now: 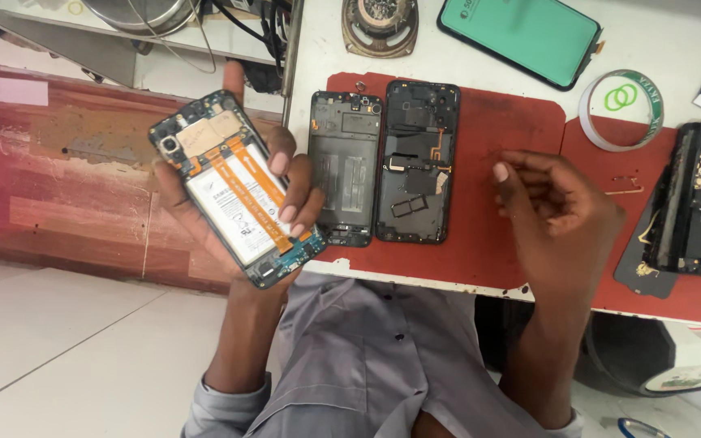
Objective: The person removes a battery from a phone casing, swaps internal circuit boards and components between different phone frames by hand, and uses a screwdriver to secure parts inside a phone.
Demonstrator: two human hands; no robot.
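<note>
Left hand (273,191) clamped an opened phone (237,188), battery side up, off the table's left edge | right hand (557,211) hovered loosely curled, empty, over the red mat (496,162) | two frames (383,162) lay between | judgement: steadier working over the mat.

A white worktable (651,32) stands over pale floor tiles (58,341), beside a worn reddish-brown wooden surface (58,186).

White table (675,36), red mat (496,235) on it; tape roll (622,109), green phone (521,36), speaker (380,26) — directly on table
</note>
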